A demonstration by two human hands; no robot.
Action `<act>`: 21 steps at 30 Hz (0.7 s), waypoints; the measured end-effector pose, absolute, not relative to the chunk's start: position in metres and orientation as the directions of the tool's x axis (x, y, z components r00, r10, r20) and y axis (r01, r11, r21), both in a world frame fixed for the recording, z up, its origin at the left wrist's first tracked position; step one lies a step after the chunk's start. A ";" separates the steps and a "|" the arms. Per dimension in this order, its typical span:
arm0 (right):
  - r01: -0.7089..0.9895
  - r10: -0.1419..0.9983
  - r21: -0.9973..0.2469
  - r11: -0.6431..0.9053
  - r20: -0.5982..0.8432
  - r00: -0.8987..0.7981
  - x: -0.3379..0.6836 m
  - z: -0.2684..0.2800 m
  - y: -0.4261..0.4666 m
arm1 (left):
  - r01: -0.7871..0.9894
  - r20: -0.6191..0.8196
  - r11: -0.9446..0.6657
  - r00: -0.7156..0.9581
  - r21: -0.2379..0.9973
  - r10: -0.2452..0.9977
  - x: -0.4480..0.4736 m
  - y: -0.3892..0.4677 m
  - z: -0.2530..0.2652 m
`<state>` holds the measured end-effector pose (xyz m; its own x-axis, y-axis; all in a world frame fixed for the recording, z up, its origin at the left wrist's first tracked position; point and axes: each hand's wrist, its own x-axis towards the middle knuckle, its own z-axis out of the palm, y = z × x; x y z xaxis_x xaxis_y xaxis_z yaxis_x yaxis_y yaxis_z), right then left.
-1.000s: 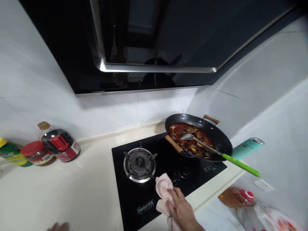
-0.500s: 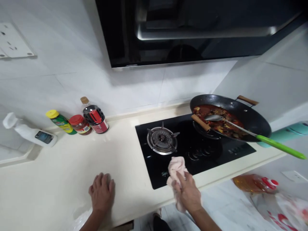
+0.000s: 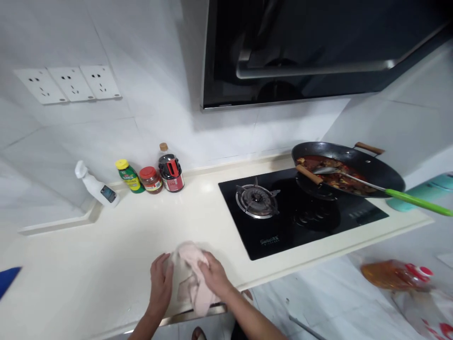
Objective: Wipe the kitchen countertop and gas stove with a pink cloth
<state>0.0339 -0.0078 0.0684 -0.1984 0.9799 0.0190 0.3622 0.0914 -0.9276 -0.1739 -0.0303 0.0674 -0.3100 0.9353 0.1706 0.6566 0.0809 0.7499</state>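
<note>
A pale pink cloth [image 3: 198,293] is bunched in my right hand [image 3: 215,277], whose fingers are wrapped round it. It lies over the front part of the cream countertop [image 3: 141,241], and its lower end hangs at the counter's edge. Just left of the cloth, my left hand [image 3: 161,283] holds nothing; its fingers are extended, with the thumb apart. To the right of both hands is the black gas cooktop [image 3: 283,236], its left burner [image 3: 257,200] bare.
A wok [image 3: 382,174] of red stew stands on the right burner, a green-handled spatula [image 3: 417,202] across it. Along the wall are a spray bottle [image 3: 97,186], a green bottle [image 3: 130,177], a red-lidded jar [image 3: 151,179] and a dark sauce bottle [image 3: 171,170]. The range hood [image 3: 283,61] hangs above.
My right hand has carried the cloth left, from the cooktop's front edge to the countertop beside my left hand. The view has turned left, showing more sockets and counter.
</note>
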 end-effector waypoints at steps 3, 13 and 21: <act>0.180 0.983 -0.976 -0.120 -0.142 -0.113 0.071 0.074 0.018 | 0.600 0.111 0.129 -0.346 0.790 0.931 -0.204 -0.046 0.069; 0.755 0.944 -0.646 0.110 0.305 0.123 0.167 0.054 0.030 | 0.852 0.188 0.210 -0.334 0.480 0.924 -0.271 -0.047 0.050; 0.980 0.994 -0.192 0.058 0.107 -0.038 0.092 0.044 0.042 | 0.962 0.143 0.239 -0.257 0.131 0.956 -0.256 -0.043 0.047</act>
<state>0.0920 0.0419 0.0442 -0.0379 0.9935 0.1069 0.9796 0.0581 -0.1925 -0.2563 -0.0434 0.0470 -0.2570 0.9557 0.1433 0.9621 0.2392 0.1307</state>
